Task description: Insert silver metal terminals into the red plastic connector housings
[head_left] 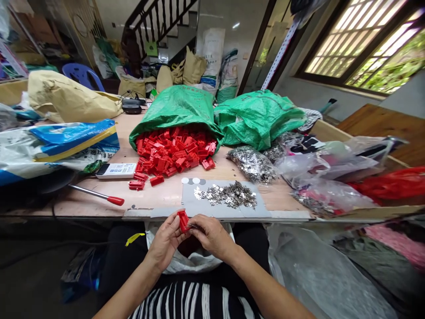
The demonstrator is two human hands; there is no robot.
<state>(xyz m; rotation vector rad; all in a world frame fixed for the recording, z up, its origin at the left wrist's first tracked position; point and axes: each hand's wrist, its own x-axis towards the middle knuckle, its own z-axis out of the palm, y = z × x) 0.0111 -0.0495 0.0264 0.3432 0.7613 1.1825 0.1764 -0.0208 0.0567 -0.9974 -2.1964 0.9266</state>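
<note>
Just in front of the table edge, my left hand [168, 237] is closed around a small red plastic housing [183, 221], its hollow side facing up. My right hand [210, 232] comes in from the right with thumb and fingers pinched at the housing's lower end. A thin dark piece [195, 227] shows between those fingers; its kind is too small to make out. Below both hands a white sack [199, 266] lies open in my lap. Small flat metal pieces [229, 195] are heaped on a grey sheet [212, 213] at the table's front.
A green sack [182, 106] spills red housings [175, 153] onto the table. Clear bags of metal parts [254, 164] lie to the right. At left are a red-handled lever [114, 200], a white box [117, 171] and a blue-white bag [66, 141].
</note>
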